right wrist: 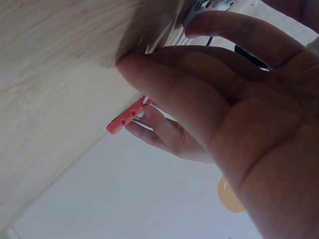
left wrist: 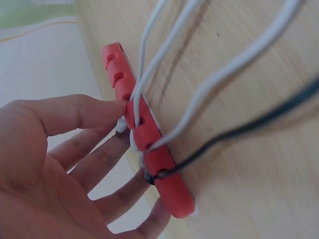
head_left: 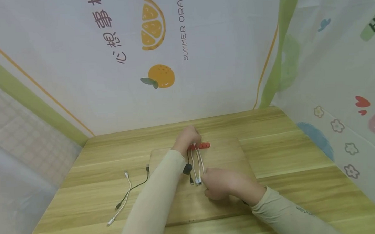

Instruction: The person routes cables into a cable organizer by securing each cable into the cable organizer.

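Observation:
In the head view my left hand [head_left: 188,137] is at a red cable organizer [head_left: 205,145] on the far part of a wooden board [head_left: 190,208]. The left wrist view shows the thumb of this hand [left wrist: 65,149] on the front of the organizer [left wrist: 177,199], its fingers behind, beside white and black cable ends. White cables [left wrist: 224,74] and a black cable [left wrist: 239,128] run through the slots; two slots at one end hold no cable. My right hand [head_left: 219,183], fingers curled, grips a white cable [head_left: 201,161] nearer me. Its fingertips partly hide the cable's end.
White USB plugs [head_left: 198,181] and a black USB plug [head_left: 191,181] lie on the board beside the right hand. A round black piece [head_left: 187,169] sits on the black cable. Left of the board, a loose white cable [head_left: 129,184] crosses a black cable [head_left: 141,183] on the table.

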`<move>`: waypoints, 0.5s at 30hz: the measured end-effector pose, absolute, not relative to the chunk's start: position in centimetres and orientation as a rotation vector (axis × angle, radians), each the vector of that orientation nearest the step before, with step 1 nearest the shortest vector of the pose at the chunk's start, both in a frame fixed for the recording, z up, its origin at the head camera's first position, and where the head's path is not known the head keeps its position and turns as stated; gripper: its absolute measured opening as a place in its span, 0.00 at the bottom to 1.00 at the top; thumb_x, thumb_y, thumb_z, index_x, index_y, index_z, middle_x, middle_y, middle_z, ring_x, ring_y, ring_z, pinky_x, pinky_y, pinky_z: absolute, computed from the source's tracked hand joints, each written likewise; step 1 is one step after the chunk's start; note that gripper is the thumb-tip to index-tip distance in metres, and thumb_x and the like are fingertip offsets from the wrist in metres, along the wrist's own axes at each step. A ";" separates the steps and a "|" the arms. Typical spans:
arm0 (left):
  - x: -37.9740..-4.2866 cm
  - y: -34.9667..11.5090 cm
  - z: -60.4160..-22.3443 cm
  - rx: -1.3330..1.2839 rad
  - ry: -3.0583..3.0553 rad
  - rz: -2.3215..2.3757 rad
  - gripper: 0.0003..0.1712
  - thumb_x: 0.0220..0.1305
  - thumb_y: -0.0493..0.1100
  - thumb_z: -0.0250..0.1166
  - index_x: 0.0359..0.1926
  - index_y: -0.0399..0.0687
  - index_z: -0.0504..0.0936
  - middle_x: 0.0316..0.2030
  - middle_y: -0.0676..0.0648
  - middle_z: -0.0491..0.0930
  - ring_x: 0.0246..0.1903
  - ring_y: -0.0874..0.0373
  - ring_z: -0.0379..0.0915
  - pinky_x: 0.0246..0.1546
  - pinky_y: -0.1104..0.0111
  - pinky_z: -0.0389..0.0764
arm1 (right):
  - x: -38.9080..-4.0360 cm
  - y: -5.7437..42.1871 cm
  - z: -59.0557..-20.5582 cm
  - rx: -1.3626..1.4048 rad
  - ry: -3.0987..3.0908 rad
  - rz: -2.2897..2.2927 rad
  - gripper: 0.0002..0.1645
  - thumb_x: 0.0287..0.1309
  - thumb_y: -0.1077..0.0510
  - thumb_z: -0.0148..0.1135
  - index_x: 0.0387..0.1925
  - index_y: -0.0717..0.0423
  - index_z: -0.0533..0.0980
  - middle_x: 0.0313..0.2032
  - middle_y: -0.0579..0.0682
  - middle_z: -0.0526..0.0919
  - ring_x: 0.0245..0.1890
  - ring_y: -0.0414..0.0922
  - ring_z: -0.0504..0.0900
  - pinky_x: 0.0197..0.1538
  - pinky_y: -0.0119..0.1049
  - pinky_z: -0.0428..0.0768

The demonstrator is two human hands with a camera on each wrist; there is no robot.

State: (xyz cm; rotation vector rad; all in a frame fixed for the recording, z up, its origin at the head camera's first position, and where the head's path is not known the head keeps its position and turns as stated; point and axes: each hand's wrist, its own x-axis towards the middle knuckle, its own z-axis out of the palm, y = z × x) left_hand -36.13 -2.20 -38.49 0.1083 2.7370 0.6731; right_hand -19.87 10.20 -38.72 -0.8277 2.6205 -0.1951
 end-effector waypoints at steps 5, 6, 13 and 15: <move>-36.0 -2.9 -38.5 0.195 2.711 0.747 0.07 0.57 0.30 0.65 0.26 0.45 0.83 0.32 0.49 0.83 0.30 0.55 0.74 0.32 0.66 0.80 | -19.7 10.0 -38.6 -0.773 2.603 -0.203 0.10 0.63 0.59 0.66 0.27 0.58 0.77 0.27 0.50 0.78 0.21 0.40 0.71 0.25 0.32 0.72; -35.9 -3.1 -38.5 0.206 2.706 0.753 0.06 0.58 0.31 0.65 0.34 0.43 0.87 0.41 0.46 0.87 0.37 0.53 0.79 0.39 0.64 0.84 | -19.6 10.0 -38.4 -0.753 2.595 -0.204 0.09 0.64 0.59 0.66 0.29 0.58 0.78 0.29 0.51 0.78 0.22 0.40 0.72 0.25 0.33 0.73; -35.7 -3.9 -38.4 0.220 2.700 0.775 0.23 0.68 0.34 0.68 0.63 0.36 0.82 0.65 0.37 0.82 0.66 0.39 0.78 0.70 0.49 0.79 | -19.2 9.5 -37.8 -0.740 2.624 -0.208 0.13 0.67 0.59 0.66 0.25 0.56 0.76 0.24 0.48 0.76 0.21 0.41 0.72 0.26 0.35 0.75; -35.4 -4.1 -38.2 0.230 2.709 0.773 0.23 0.68 0.35 0.69 0.63 0.35 0.82 0.64 0.36 0.82 0.65 0.40 0.79 0.68 0.49 0.80 | -19.0 9.3 -37.5 -0.731 2.656 -0.208 0.12 0.68 0.58 0.66 0.27 0.56 0.76 0.26 0.48 0.75 0.24 0.41 0.71 0.28 0.35 0.75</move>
